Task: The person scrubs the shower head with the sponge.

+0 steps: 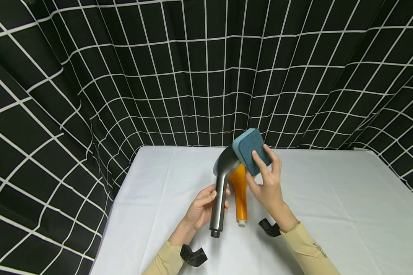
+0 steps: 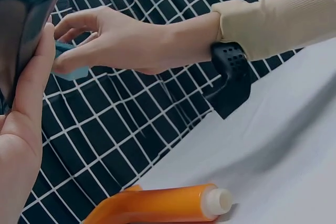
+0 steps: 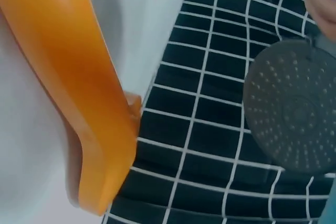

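Note:
A dark grey shower head (image 1: 220, 198) is tilted above the table, its handle gripped by my left hand (image 1: 200, 209). Its round, dotted spray face (image 3: 294, 108) shows in the right wrist view. My right hand (image 1: 269, 191) holds a blue sponge (image 1: 254, 152) between thumb and fingers at the back of the head; in the head view the sponge overlaps its edge, and I cannot tell if they touch. Behind the grey handle lies an orange shower-head-shaped piece (image 1: 241, 196) with a white end (image 2: 218, 201), its upper part partly hidden.
A white cloth (image 1: 165, 172) covers the table. Dark curtains (image 1: 213, 84) with a white grid hang behind it and at both sides. Black curved mounts (image 1: 193, 256) sit at both wrists, by the beige sleeves (image 1: 308, 250).

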`<act>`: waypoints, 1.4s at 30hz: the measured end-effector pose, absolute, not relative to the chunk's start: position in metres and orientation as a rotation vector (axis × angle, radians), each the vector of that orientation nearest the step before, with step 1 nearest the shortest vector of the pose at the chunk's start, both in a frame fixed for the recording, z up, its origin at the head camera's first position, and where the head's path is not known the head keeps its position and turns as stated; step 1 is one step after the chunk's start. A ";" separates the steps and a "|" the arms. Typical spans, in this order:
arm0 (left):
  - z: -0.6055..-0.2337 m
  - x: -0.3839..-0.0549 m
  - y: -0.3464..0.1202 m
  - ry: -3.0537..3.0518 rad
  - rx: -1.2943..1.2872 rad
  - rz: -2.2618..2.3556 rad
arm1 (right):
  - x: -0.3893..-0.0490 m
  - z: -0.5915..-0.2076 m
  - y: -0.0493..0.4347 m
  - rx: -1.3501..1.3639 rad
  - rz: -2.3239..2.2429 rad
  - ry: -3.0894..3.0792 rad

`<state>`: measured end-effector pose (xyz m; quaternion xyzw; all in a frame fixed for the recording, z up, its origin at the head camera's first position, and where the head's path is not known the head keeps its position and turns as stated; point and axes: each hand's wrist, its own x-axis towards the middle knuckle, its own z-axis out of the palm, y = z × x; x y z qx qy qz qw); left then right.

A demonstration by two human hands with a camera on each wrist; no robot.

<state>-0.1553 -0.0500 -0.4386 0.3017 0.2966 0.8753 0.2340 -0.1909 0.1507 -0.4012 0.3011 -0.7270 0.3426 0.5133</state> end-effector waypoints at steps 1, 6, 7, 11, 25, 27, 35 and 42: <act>-0.439 -0.155 -0.050 0.812 0.832 2.403 | -0.190 -0.401 0.150 0.710 0.832 -1.753; -0.439 -0.156 -0.050 0.826 0.824 2.420 | -0.183 -0.411 0.144 0.873 0.711 -1.732; -0.439 -0.156 -0.050 0.838 0.824 2.426 | -0.182 -0.413 0.143 0.917 0.678 -1.734; -0.440 -0.155 -0.050 0.880 0.819 2.426 | -0.182 -0.413 0.142 0.945 0.686 -1.741; -0.441 -0.156 -0.053 0.901 0.858 2.398 | -0.168 -0.370 0.132 0.740 1.092 -1.813; -0.440 -0.157 -0.055 0.904 0.848 2.412 | -0.168 -0.378 0.130 0.869 1.008 -1.715; -0.443 -0.160 -0.059 0.993 0.905 2.326 | -0.174 -0.368 0.139 0.741 1.241 -1.811; -0.443 -0.161 -0.060 1.218 1.016 2.239 | -0.182 -0.370 0.153 0.547 1.501 -1.951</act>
